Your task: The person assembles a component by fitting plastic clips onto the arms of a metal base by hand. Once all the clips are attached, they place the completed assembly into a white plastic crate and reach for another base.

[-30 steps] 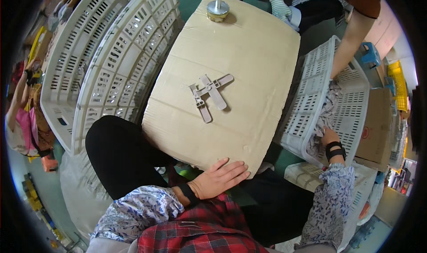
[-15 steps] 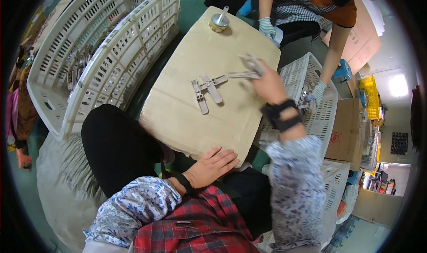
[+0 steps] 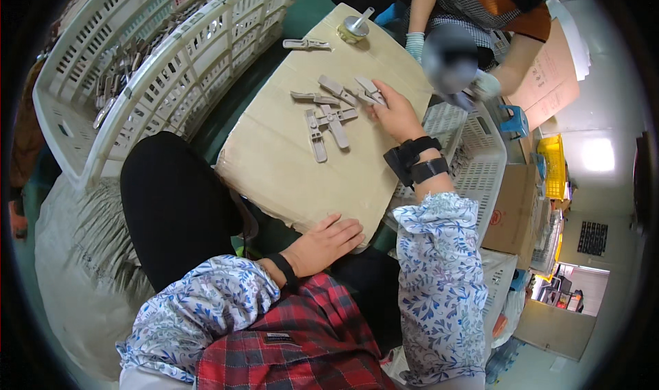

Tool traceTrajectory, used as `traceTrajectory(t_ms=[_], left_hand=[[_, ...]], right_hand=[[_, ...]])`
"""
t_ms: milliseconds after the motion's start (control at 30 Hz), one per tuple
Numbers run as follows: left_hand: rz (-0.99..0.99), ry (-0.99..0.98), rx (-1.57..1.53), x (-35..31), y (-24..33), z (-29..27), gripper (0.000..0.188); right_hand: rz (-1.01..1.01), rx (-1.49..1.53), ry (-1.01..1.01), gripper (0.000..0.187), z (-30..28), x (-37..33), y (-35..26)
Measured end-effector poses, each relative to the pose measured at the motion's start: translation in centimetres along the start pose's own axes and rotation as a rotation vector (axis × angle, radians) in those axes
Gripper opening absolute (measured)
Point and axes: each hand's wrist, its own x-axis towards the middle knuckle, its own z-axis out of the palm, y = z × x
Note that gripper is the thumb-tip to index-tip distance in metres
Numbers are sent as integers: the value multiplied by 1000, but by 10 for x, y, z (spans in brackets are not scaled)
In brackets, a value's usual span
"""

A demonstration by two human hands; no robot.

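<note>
Big white slotted crates (image 3: 171, 67) sit well left of both hands, tilted, one holding a heap of grey parts, likely the stock within reach. A cardboard sheet (image 3: 309, 163) lies across the lap as a makeshift table, carrying everything small; it is flat enough to lay parts out on. Another white crate (image 3: 473, 157) sits just right of the right wrist, below the sheet's edge, its contents hard to tell. The left hand (image 3: 329, 239) rests flat, fingers loosely spread, on the sheet's near edge, seemingly pinning it so it does not slide; it holds nothing. The right hand (image 3: 395, 115) reaches across the sheet, palm down, fingers stretched out and slightly apart, fingertips touching the nearest of the grey plastic pieces (image 3: 367, 89); it looks like laying down or nudging, no pinch visible. Just left of that hand lies a cluster of the same grey pieces (image 3: 326, 122), some crossed over each other, some side by side, kept together mid-sheet. One more grey piece (image 3: 305, 44) lies apart, far beyond the fingertips near the sheet's far edge. Beside it stands a small round metal tin (image 3: 353, 28) with a stick in it. A co-worker's gloved hand (image 3: 484, 85) works beyond the right hand, blurred.
</note>
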Motion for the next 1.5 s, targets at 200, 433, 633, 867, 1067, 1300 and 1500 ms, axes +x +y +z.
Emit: traceTrajectory(t_ms=[200,433,633,867,1067,1300,1500], left_hand=[[14,4,-32,3,1,0,53],[33,-1,-12,8,-1,-3,56],[-11,-83,14,-3,-5,3,41],[41,-23,86,3,0,0,49],[54,35,35,4,-1,8,49],[34,27,70,3,-3,-4,52],[0,-61,21,6,0,-8,54]], right_hand=[[-247,-351,195,50,2,-46,5],[-50,86,187,23,43,-159,-7],[17,-75,186,22,99,-178,-21],[-491,-787,177,35,59,-167,-23],[-1135,-872,-112,24,80,-136,-14],[-393,-307,367,27,35,-188,-16],[-97,-427,443,25,46,-257,43]])
